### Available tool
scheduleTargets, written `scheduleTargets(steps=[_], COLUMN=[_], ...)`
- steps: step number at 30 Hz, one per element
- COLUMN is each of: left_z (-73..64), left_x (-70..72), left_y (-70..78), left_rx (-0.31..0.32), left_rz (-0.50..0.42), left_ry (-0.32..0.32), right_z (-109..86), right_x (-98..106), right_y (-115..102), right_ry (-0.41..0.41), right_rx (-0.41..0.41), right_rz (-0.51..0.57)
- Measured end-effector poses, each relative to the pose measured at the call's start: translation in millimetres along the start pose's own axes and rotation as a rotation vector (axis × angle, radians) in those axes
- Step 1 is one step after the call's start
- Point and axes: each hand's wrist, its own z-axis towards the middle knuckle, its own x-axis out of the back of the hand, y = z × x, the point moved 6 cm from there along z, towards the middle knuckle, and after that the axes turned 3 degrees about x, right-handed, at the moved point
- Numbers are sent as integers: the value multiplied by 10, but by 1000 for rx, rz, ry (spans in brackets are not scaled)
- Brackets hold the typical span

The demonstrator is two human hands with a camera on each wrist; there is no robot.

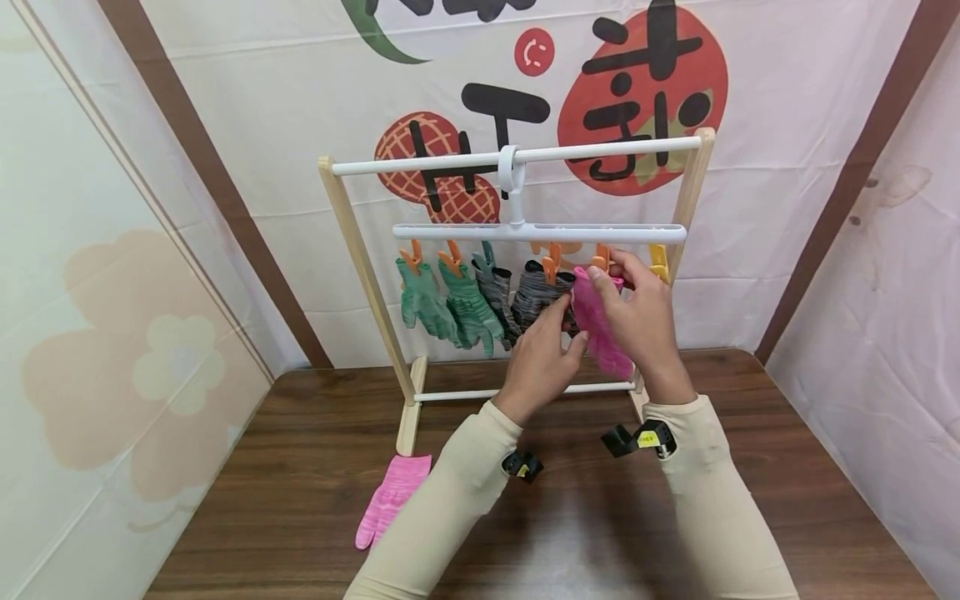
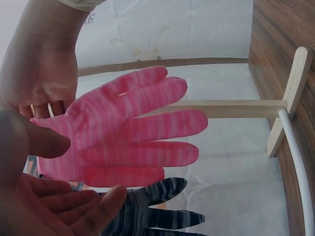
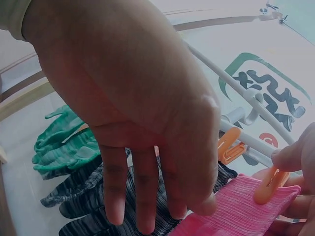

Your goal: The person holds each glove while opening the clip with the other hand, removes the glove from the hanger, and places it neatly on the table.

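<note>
A pink glove (image 1: 602, 329) hangs cuff-up below the white hanger, its fingers spread downward. My right hand (image 1: 641, 312) is at the cuff and pinches an orange clothespin (image 3: 270, 186), whose jaws straddle the cuff edge. My left hand (image 1: 542, 362) is beside the glove's left side, with fingers extended. In the right wrist view, the left hand's fingers (image 3: 145, 191) lie over a black-and-grey striped glove (image 3: 88, 219), one fingertip right at the pink cuff. The left wrist view shows the pink glove (image 2: 113, 132) with the left hand (image 2: 64, 201) at its cuff end.
The white hanger (image 1: 540, 233) hangs from a wooden rack (image 1: 360, 275). Green gloves (image 1: 427, 304) and striped dark gloves hang clipped left of the hands. A yellow clothespin (image 1: 659, 262) is at the right end. Another pink glove (image 1: 390, 500) lies on the brown table (image 1: 285, 517).
</note>
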Motion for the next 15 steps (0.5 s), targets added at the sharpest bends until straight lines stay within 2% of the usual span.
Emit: scheduleTargets(steps=[6, 15], left_z=[28, 124], left_x=[14, 40], left_y=[-7, -56], left_rx=[6, 68], left_rz=[-24, -187], left_ry=[43, 118], right_z=[11, 7], right_x=[11, 15], right_y=[-2, 3], right_ry=[-9, -27], right_rx=[5, -12], right_rz=[-2, 8])
